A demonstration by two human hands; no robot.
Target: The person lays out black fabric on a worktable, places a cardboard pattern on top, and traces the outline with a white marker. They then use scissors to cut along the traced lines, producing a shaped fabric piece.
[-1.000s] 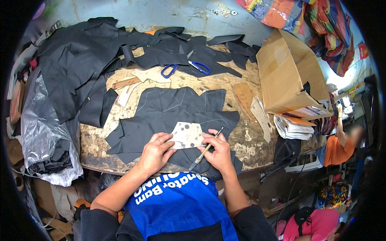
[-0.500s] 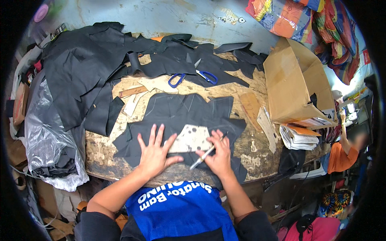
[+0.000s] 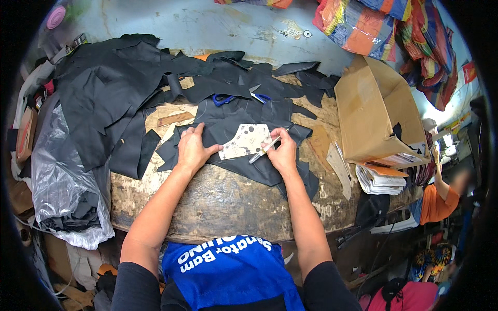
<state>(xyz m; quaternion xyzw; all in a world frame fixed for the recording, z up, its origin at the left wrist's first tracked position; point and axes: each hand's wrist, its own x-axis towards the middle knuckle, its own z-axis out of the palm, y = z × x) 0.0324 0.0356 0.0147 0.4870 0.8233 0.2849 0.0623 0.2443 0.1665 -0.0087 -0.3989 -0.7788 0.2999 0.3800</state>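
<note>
White template lay on black material, no line discernible round it; right hand gripped a pen, left hand lay spread, holding nothing

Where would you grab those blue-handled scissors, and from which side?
By the blue handles, best from the person's side: they face the person, spread apart, while the blades point away. Black material seems to overlap the handles' near ends, so it may need lifting first.
</note>
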